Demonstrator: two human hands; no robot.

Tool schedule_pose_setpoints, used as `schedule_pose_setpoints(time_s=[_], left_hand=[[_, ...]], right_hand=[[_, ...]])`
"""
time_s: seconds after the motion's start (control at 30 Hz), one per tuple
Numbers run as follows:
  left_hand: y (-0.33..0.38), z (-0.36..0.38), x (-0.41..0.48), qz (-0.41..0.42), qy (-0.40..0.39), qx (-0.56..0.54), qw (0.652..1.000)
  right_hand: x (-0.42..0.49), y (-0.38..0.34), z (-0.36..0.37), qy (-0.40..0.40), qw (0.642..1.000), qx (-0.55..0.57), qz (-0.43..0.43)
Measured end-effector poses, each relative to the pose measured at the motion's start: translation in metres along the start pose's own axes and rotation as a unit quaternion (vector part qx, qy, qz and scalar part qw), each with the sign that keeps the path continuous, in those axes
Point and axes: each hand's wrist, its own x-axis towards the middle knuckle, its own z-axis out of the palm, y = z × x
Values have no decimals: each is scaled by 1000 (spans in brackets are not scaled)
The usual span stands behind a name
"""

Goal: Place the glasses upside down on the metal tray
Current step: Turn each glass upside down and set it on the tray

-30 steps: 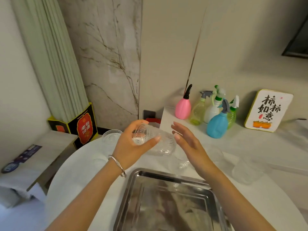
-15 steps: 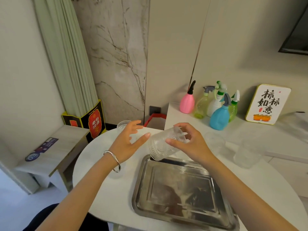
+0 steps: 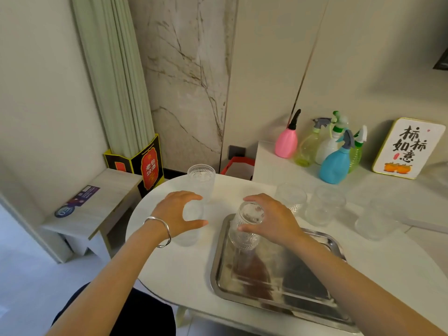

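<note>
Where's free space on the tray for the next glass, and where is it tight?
The metal tray holds only the inverted glass under the right hand, at its far-left corner. Its middle, near edge and right side are bare. Crowded: the upright glasses beyond the tray's far-right rim.

Tray's (image 3: 278,299) near corner cut off

One camera only, worn on the person's head. It looks forward and steeply down over both forearms onto the white table (image 3: 184,267). Close range: the metal tray (image 3: 278,284) sits in the lower right, cut slightly by the bottom edge. Wide lens bends the curtain (image 3: 114,76) and walls. The shelf with spray bottles (image 3: 322,146) lies farther back, right.
</note>
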Motion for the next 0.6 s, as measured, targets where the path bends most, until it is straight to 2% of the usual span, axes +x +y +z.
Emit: schedule_pose_setpoints(time_s=[0.13, 0.4, 0.6], left_hand=[[0, 1, 1, -15, -33, -20, 999], [5, -1, 0, -24, 2, -22, 999], [20, -18, -1, -27, 51, -134, 989]], right_hand=[[-1, 3, 5, -11, 1000, -15, -1], [-2, 4, 9, -18, 1000, -12, 0], [-1, 4, 6, -53, 997, 50, -1]])
